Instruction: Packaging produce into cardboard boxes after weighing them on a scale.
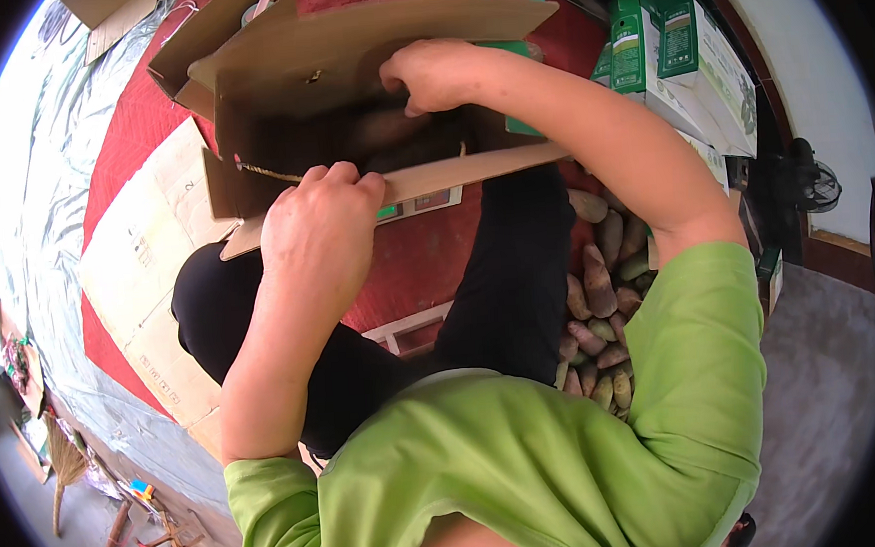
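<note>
A cardboard box stands with its top flaps up in front of me, between and beyond my knees. My left hand is closed over the near flap, fingers hooked on its edge. Reaching over the box opening from the right, my right hand has its fingers bent and thumb apart, with nothing visible between them. Below it, in the dark inside of the box, lies a blurred brownish elongated thing. A twisted cord handle shows at the box's inner left. Part of a scale with a green-lit display shows under the near flap.
Several elongated root vegetables, pinkish and greenish, lie in a pile right of my leg. Green-and-white cartons stand at the far right near a black fan. A flattened cardboard sheet lies left on the red cloth.
</note>
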`<state>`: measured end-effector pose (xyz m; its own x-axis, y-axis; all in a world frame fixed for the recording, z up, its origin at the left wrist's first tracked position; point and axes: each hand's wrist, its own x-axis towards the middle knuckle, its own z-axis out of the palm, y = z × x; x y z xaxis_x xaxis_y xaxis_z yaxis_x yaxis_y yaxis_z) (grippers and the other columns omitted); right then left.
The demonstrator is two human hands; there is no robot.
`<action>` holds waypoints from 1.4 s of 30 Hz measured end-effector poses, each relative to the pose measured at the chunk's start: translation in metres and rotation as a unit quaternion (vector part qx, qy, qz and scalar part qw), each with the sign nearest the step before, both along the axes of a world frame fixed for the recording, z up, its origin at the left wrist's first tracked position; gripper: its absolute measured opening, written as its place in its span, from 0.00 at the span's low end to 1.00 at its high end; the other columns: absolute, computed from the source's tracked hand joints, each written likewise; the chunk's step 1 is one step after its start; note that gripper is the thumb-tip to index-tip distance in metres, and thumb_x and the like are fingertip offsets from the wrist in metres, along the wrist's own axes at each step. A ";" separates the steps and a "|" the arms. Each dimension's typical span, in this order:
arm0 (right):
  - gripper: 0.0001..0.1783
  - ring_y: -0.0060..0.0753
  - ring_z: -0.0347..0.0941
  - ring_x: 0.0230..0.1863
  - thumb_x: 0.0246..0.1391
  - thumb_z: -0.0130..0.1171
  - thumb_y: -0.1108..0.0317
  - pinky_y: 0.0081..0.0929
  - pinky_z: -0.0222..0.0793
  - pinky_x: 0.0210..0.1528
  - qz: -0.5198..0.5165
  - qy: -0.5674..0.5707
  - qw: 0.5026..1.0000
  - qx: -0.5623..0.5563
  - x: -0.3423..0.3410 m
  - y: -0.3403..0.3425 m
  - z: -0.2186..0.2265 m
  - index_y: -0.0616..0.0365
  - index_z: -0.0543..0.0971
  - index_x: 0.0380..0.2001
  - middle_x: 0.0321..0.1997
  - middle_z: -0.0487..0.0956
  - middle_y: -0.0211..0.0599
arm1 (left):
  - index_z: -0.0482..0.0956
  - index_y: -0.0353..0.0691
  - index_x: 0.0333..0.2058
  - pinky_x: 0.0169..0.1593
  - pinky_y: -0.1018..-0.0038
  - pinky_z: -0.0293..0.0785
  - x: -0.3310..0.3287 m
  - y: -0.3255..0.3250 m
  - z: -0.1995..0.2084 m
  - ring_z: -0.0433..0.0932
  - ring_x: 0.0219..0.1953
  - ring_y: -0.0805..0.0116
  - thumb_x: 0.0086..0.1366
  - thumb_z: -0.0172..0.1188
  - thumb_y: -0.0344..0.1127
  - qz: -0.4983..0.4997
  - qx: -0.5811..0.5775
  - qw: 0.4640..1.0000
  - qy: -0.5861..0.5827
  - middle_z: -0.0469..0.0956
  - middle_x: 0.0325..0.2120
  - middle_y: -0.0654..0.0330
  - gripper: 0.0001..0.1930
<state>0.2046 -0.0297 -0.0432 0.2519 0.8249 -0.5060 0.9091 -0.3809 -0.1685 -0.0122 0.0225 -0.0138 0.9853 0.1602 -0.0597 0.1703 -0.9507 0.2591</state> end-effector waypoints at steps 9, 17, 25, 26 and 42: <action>0.31 0.46 0.73 0.53 0.37 0.71 0.60 0.41 0.68 0.54 0.111 -0.008 0.982 -0.150 0.012 0.028 -0.055 0.56 0.76 0.48 0.49 0.78 0.42 | 0.77 0.40 0.31 0.38 0.68 0.74 0.001 -0.004 -0.002 0.76 0.35 0.61 0.52 0.54 0.29 -0.006 0.005 0.999 -0.034 0.74 0.27 0.60 0.07; 0.32 0.43 0.75 0.50 0.32 0.74 0.56 0.39 0.72 0.50 0.116 0.033 0.977 -0.174 -0.004 0.056 -0.111 0.57 0.79 0.44 0.46 0.80 0.41 | 0.76 0.37 0.36 0.37 0.72 0.72 -0.001 -0.001 0.001 0.75 0.36 0.64 0.45 0.61 0.35 -0.038 0.003 0.999 -0.021 0.74 0.30 0.61 0.17; 0.26 0.45 0.78 0.44 0.31 0.73 0.53 0.39 0.73 0.47 0.133 0.010 0.978 -0.161 -0.012 0.064 -0.138 0.59 0.83 0.34 0.39 0.82 0.43 | 0.75 0.37 0.39 0.38 0.74 0.71 -0.001 0.004 0.006 0.73 0.36 0.66 0.30 0.71 0.38 -0.044 -0.029 0.999 0.005 0.73 0.32 0.62 0.32; 0.25 0.45 0.78 0.43 0.33 0.73 0.54 0.39 0.74 0.47 0.117 0.011 0.983 -0.139 -0.012 0.063 -0.139 0.60 0.83 0.32 0.38 0.82 0.45 | 0.75 0.37 0.39 0.38 0.74 0.71 0.000 0.004 0.007 0.73 0.36 0.66 0.30 0.71 0.38 -0.044 -0.031 0.998 0.013 0.73 0.32 0.62 0.31; 0.30 0.45 0.73 0.51 0.50 0.61 0.53 0.35 0.67 0.55 0.058 0.176 0.981 0.061 0.010 0.047 -0.032 0.65 0.74 0.51 0.48 0.78 0.50 | 0.78 0.42 0.39 0.40 0.68 0.72 0.008 0.000 0.004 0.76 0.37 0.62 0.54 0.52 0.30 -0.014 -0.004 0.999 -0.032 0.75 0.31 0.62 0.13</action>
<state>0.2143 0.0174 -0.0750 -0.0186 0.8978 -0.4400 0.8225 -0.2364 -0.5173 -0.0047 0.0224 -0.0102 0.9911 0.1327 0.0034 0.1266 -0.9526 0.2766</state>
